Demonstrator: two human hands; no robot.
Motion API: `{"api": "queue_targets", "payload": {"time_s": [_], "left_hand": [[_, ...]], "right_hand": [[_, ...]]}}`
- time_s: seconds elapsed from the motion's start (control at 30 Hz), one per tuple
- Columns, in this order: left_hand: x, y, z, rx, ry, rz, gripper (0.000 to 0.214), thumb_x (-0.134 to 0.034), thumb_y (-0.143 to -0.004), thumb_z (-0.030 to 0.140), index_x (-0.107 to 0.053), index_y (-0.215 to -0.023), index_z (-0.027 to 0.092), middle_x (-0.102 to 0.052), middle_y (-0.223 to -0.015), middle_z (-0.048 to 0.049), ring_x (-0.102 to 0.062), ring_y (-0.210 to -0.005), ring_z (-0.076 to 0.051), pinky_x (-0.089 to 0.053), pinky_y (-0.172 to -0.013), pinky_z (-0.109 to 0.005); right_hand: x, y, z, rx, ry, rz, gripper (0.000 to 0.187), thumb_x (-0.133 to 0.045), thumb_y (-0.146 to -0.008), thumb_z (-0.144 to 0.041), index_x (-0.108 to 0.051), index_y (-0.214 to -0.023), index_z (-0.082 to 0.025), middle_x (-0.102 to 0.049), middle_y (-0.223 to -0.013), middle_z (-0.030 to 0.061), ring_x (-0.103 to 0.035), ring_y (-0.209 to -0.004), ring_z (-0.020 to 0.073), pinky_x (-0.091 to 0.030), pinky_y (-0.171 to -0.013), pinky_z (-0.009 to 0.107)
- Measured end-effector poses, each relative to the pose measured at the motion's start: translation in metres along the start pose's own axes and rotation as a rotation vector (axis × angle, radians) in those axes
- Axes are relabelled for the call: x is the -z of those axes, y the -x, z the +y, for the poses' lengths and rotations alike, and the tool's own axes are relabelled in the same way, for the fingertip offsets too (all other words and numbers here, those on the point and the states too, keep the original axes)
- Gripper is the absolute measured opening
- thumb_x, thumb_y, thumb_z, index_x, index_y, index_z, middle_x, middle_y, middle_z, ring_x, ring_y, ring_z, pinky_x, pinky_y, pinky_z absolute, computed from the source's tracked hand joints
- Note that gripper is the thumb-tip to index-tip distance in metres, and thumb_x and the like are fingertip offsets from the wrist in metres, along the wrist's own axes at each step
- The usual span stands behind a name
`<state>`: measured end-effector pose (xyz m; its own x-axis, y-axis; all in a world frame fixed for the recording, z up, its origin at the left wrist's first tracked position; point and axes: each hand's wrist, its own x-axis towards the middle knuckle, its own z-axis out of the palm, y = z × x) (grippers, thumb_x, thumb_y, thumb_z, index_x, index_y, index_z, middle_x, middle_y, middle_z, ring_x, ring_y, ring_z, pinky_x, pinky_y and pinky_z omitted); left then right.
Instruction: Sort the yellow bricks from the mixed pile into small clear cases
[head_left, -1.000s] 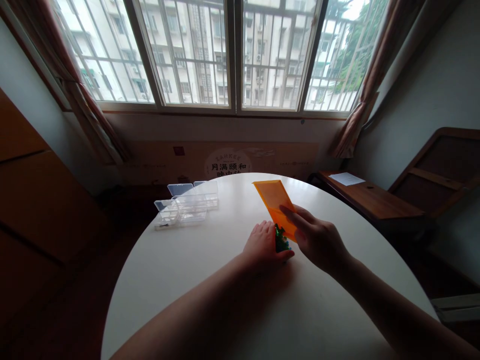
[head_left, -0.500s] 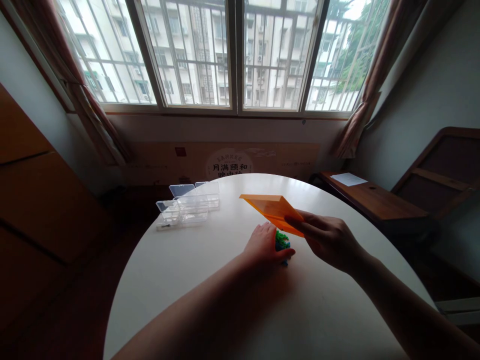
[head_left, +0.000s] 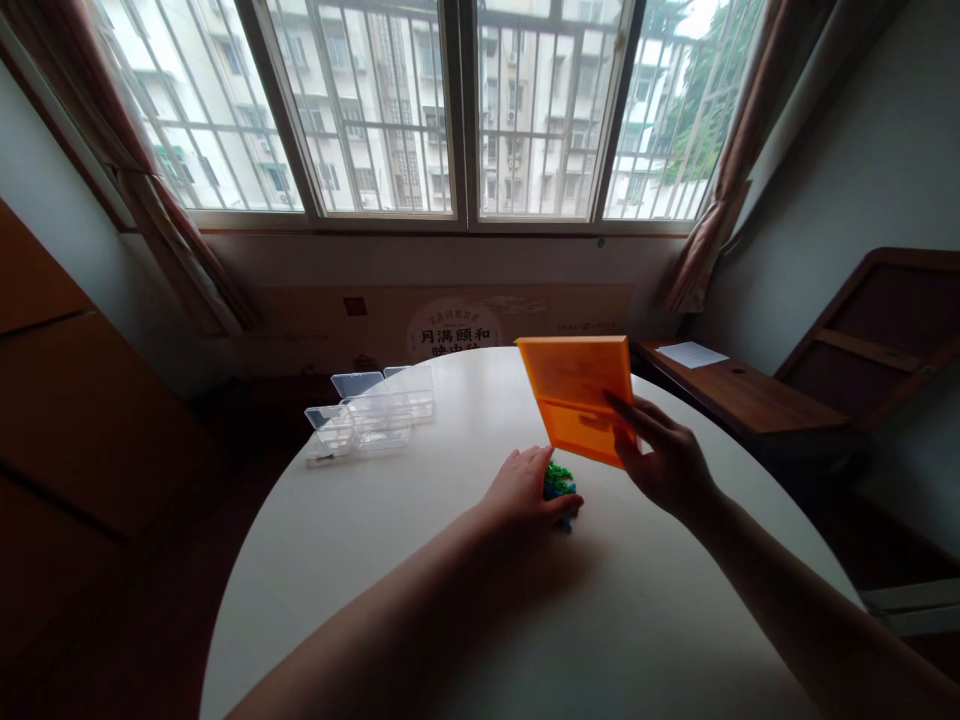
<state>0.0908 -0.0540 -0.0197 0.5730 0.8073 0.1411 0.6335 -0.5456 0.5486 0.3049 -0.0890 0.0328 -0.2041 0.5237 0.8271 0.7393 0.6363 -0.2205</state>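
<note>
My right hand (head_left: 667, 455) pinches the right side of a translucent orange plastic case (head_left: 577, 375), raised over the table and tilted with its broad face towards me. My left hand (head_left: 521, 485) rests on the white table (head_left: 360, 560), its thumb apart from the fingers. It curves around the left side of a small heap of green and blue pieces (head_left: 559, 482). Part of that heap is hidden behind the hand, and the single pieces are too small to name. The case's lower edge hangs just above and beyond the heap.
Several clear plastic boxes (head_left: 371, 420) with raised lids stand at the table's far left. A brown wooden desk (head_left: 757, 395) with a paper sheet (head_left: 691, 354) is beyond the right edge. A printed cardboard panel (head_left: 300, 320) leans below the window.
My right hand has lifted the orange case and turned it more upright, so its broad face now shows. The left hand stays by the heap. The view has shifted slightly.
</note>
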Motion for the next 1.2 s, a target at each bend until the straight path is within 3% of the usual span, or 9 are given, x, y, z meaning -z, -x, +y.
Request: {"api": "queue_targets", "payload": {"time_s": [0.1, 0.2, 0.4, 0.5, 0.6, 0.8, 0.97, 1.03, 1.2], "left_hand": [[0.001, -0.003, -0.007, 0.017, 0.173, 0.043, 0.076, -0.067, -0.074, 0.057, -0.053, -0.137, 0.018, -0.056, -0.139, -0.0167, -0.049, -0.13, -0.035, -0.031, -0.113, -0.048], [0.005, -0.008, -0.02, 0.094, 0.499, 0.191, 0.066, -0.063, -0.078, 0.058, -0.06, -0.13, 0.017, -0.063, -0.131, -0.015, -0.055, -0.125, -0.033, -0.037, -0.11, -0.046], [0.025, -0.014, -0.025, 0.173, 0.751, 0.373, 0.065, -0.039, -0.092, 0.058, -0.048, -0.139, 0.014, -0.056, -0.138, -0.0182, -0.052, -0.129, -0.029, -0.044, -0.104, -0.043], [0.031, -0.012, -0.012, 0.253, 1.078, 0.292, 0.067, -0.052, -0.088, 0.056, -0.04, -0.143, 0.019, -0.057, -0.136, -0.0166, -0.063, -0.113, -0.029, -0.056, -0.082, -0.038], [0.034, -0.011, 0.0, 0.271, 1.251, 0.2, 0.062, -0.065, -0.081, 0.049, -0.048, -0.135, 0.025, -0.064, -0.124, -0.0116, -0.069, -0.096, -0.026, -0.056, -0.068, -0.031], [0.036, -0.01, -0.001, 0.306, 1.334, 0.343, 0.033, -0.068, -0.079, 0.032, -0.062, -0.107, 0.016, -0.071, -0.097, -0.009, -0.071, -0.083, -0.022, -0.058, -0.071, -0.032], [0.043, -0.01, -0.006, 0.313, 1.347, 0.386, 0.031, -0.07, -0.079, 0.03, -0.062, -0.106, 0.016, -0.072, -0.093, -0.0081, -0.071, -0.076, -0.021, -0.059, -0.068, -0.033], [0.047, -0.009, -0.008, 0.316, 1.345, 0.382, 0.033, -0.072, -0.078, 0.031, -0.062, -0.108, 0.018, -0.072, -0.095, -0.0075, -0.071, -0.076, -0.021, -0.059, -0.067, -0.033], [0.054, -0.008, -0.016, 0.356, 1.331, 0.32, 0.036, -0.075, -0.076, 0.031, -0.065, -0.109, 0.021, -0.072, -0.095, -0.0061, -0.071, -0.074, -0.019, -0.059, -0.068, -0.031]], "right_hand": [[-0.002, -0.001, 0.012, -0.235, -0.15, 0.127, 0.061, -0.058, -0.084, -0.014, -0.05, -0.143, -0.029, -0.062, -0.132, 0.0078, -0.064, -0.112, 0.026, -0.059, -0.086, 0.04], [-0.005, -0.005, 0.02, -0.501, -0.443, 0.204, 0.071, -0.063, -0.08, -0.017, -0.044, -0.147, -0.028, -0.061, -0.131, 0.0097, -0.067, -0.109, 0.0277, -0.061, -0.079, 0.039], [-0.018, -0.004, 0.018, -0.831, -0.934, 0.121, 0.081, -0.064, -0.075, -0.017, -0.037, -0.15, -0.029, -0.063, -0.128, 0.0095, -0.07, -0.102, 0.027, -0.061, -0.076, 0.037], [-0.023, -0.001, 0.01, -0.867, -1.018, 0.007, 0.081, -0.065, -0.073, -0.016, -0.039, -0.149, -0.028, -0.062, -0.132, 0.0092, -0.07, -0.103, 0.0268, -0.059, -0.082, 0.039], [-0.027, 0.001, 0.001, -0.882, -1.074, -0.103, 0.081, -0.064, -0.073, -0.016, -0.038, -0.149, -0.027, -0.06, -0.135, 0.0089, -0.07, -0.102, 0.0258, -0.058, -0.087, 0.041], [-0.031, 0.001, -0.014, -0.885, -1.147, -0.24, 0.075, -0.066, -0.076, -0.018, -0.042, -0.147, -0.026, -0.051, -0.145, 0.0103, -0.067, -0.107, 0.0244, -0.057, -0.089, 0.039], [-0.028, 0.0, -0.013, -0.874, -1.137, -0.244, 0.091, -0.068, -0.08, -0.028, -0.016, -0.154, -0.04, -0.048, -0.147, 0.0099, -0.069, -0.097, 0.023, -0.061, -0.059, 0.029], [-0.027, 0.0, -0.011, -0.915, -1.14, -0.231, 0.093, -0.069, -0.081, -0.031, -0.014, -0.155, -0.039, -0.052, -0.143, 0.0111, -0.069, -0.095, 0.023, -0.057, -0.049, 0.025], [-0.029, -0.001, -0.008, -1.014, -1.269, -0.298, 0.062, -0.069, -0.08, -0.029, -0.048, -0.139, -0.027, -0.065, -0.126, 0.0098, -0.071, -0.084, 0.0202, -0.056, -0.047, 0.023]]}}
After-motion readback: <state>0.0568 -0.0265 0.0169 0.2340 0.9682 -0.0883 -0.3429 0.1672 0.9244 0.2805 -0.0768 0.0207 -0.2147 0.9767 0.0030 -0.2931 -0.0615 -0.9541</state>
